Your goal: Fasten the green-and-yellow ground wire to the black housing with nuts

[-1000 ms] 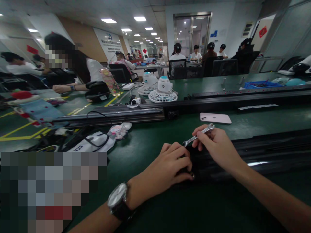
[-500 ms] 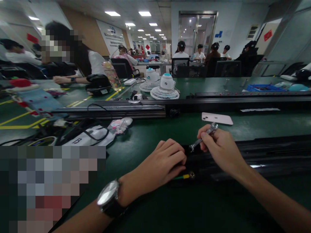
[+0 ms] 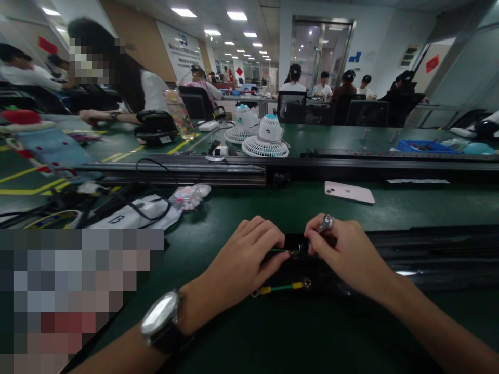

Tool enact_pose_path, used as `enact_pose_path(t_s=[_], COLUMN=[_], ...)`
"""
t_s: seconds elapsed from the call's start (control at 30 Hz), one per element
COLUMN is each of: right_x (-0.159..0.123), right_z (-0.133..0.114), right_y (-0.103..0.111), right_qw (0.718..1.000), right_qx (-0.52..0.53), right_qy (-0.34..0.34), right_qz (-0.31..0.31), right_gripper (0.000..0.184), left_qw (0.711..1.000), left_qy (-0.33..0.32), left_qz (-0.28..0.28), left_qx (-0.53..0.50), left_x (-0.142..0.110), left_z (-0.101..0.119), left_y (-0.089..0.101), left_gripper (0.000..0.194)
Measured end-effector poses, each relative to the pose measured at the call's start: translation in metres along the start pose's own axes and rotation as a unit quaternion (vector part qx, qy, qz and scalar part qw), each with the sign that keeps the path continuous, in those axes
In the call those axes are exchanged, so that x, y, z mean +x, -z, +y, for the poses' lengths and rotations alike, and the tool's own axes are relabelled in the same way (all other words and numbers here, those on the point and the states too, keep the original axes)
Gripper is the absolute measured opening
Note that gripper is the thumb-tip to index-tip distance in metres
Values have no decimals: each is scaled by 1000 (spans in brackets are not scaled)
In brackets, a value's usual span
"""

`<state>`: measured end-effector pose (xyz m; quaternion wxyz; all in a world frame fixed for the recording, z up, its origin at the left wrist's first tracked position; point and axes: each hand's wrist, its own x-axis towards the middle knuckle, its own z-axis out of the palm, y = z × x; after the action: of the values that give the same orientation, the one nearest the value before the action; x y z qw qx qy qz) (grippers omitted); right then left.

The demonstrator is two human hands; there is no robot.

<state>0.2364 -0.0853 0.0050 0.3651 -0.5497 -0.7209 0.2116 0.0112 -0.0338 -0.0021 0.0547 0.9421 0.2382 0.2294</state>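
Note:
My right hand [image 3: 343,244] is closed around a silver wrench [image 3: 327,222], whose upper end pokes out above the curled fingers. To its left, my left hand [image 3: 249,254], with a watch [image 3: 161,317] on its wrist, has thumb and fingers pinched at a thin green wire [image 3: 277,251]. That wire's tip reaches a small metal part by the near end of a long black rail [image 3: 421,246]. Below the left thumb lies a short green wire with yellow sleeves and ring terminals [image 3: 286,286]. The fingers partly hide the rail's end.
A pink phone [image 3: 351,192] lies behind my right hand. Black rails [image 3: 374,169] cross the green table, with two white fans [image 3: 267,137] beyond. Cables and a white bag [image 3: 132,215] are at left. A person [image 3: 148,93] sits across the table on the left.
My right hand has lowered and tilted the wrench, bringing it nearer the left fingers. My left hand has shifted left, uncovering the short green wire with yellow sleeves.

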Motion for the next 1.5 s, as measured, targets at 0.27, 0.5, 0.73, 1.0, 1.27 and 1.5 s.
enact_pose_path(t_s=[0.27,0.5,0.73,1.0,1.27,1.5], right_x=[-3,-3,-4,-3,-4,-9], right_z=[0,-1,0,1,3,2], right_y=[-4,-5,-6,-7,-9,-10], right_qw=[999,999,999,998,997,997], right_qx=[-29,-30,-44,-61,-65,-68], right_qy=[4,14,24,28,47,29], right_qz=[-15,-27,-16,-14,-12,-18], right_gripper=[17,18,17,17,19,21], left_qw=[1000,1000,1000,998,996,977], left_qy=[-10,10,13,-16,-76,-180], left_qz=[-16,-12,-18,-67,-28,13], left_qx=[8,8,12,11,27,116], left_x=[-3,-5,-7,-9,-4,0], left_z=[0,-1,-3,0,6,18], left_y=[-1,0,-2,-5,-11,-15], left_gripper=[16,14,17,28,24,24])
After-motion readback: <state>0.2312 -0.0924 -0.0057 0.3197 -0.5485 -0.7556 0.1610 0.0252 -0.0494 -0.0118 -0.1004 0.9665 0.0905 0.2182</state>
